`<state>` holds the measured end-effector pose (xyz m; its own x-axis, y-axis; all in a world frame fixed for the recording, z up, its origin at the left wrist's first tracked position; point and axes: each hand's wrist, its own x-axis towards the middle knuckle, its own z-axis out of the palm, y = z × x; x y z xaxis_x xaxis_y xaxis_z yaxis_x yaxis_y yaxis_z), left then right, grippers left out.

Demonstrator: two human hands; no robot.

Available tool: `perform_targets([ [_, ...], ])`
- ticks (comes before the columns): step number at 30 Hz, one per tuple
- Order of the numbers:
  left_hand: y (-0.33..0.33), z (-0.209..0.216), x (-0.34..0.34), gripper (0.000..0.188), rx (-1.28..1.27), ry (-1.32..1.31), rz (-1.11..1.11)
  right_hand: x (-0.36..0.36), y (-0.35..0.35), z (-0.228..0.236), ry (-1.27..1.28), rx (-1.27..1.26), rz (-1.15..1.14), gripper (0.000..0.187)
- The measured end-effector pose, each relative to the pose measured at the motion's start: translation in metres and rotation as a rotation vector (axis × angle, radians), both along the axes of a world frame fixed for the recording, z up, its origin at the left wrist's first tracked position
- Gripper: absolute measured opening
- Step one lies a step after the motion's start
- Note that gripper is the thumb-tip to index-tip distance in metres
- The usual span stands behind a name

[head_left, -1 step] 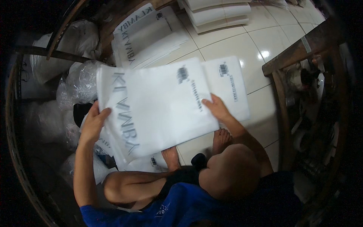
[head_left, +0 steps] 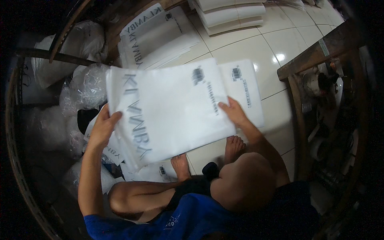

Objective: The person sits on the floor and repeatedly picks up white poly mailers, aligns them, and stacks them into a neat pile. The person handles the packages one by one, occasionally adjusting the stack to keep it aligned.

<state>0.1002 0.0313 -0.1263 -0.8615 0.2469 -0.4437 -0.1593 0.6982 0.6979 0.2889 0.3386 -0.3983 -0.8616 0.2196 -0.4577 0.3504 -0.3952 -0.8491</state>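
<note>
Between my two hands I hold a stack of flat white printed bags (head_left: 176, 116), apparently plastic, above the floor. My left hand (head_left: 105, 126) is closed on the stack's left edge, its thumb on top. At the opposite edge, my right hand (head_left: 235, 113) grips with the thumb on top and the fingers mostly hidden beneath. Large dark lettering runs along the left side of the stack, and smaller dark print along the right. Another white printed stack (head_left: 250, 80) lies on the floor, partly covered by the held one.
Farther off lies a pile of similar printed bags (head_left: 186, 34), beside thick folded white bundles (head_left: 236, 17). Clear plastic bags (head_left: 90, 86) crowd the left. A wooden frame (head_left: 308, 56) stands at right, with cluttered objects under it. My bare feet (head_left: 235, 148) rest on the tiles.
The held stack and both hands have shifted slightly to the right. Both hands keep their grip, and the stack on the floor has stayed put.
</note>
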Motion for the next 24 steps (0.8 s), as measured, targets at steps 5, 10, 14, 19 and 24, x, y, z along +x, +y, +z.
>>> perform_targets([
  [5, 0.058, -0.05, -0.014, 0.043, 0.241, -0.042, -0.073, 0.018, 0.092, 0.034, -0.012, 0.216, -0.15, 0.031],
  [10, 0.116, -0.076, -0.031, 0.037, 0.36, -0.083, 0.003, 0.028, 0.168, 0.041, -0.054, 0.392, -0.185, 0.033],
  [14, 0.141, -0.117, -0.05, 0.04, 0.248, 0.062, -0.131, 0.018, 0.189, 0.032, -0.082, 0.433, -0.122, 0.038],
  [19, 0.144, -0.139, -0.056, 0.043, 0.088, 0.172, -0.128, 0.016, 0.19, 0.032, -0.034, 0.44, -0.17, 0.039],
  [24, 0.125, -0.148, -0.037, 0.049, 0.109, 0.067, -0.096, 0.031, 0.179, 0.036, -0.132, 0.192, -0.207, 0.034],
])
